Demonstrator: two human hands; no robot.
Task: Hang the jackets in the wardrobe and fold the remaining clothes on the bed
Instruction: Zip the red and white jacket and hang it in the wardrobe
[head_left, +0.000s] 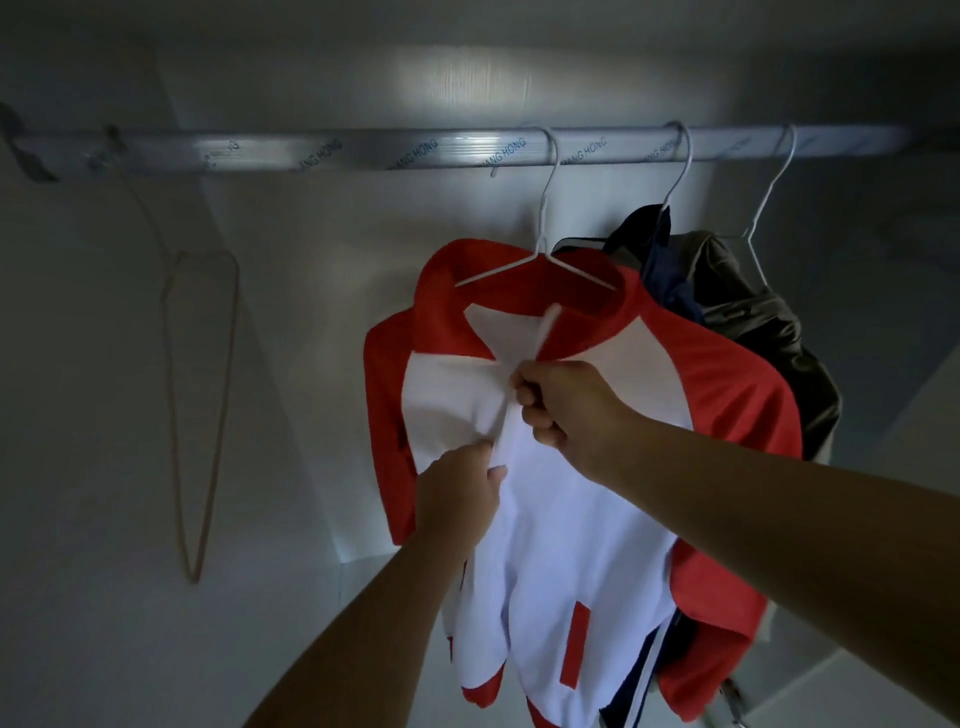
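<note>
where rail (363, 151) reads "hang hong", jacket (587, 525) hangs

Hem of red-white jacket (582, 525) cut off; dark jackets (753, 322) half-hidden

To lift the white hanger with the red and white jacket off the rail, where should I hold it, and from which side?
Probably the bare wire neck of the white hanger, just under its hook: the red and white jacket covers its arm ends. Come from the left, since dark jackets crowd its right.
</note>
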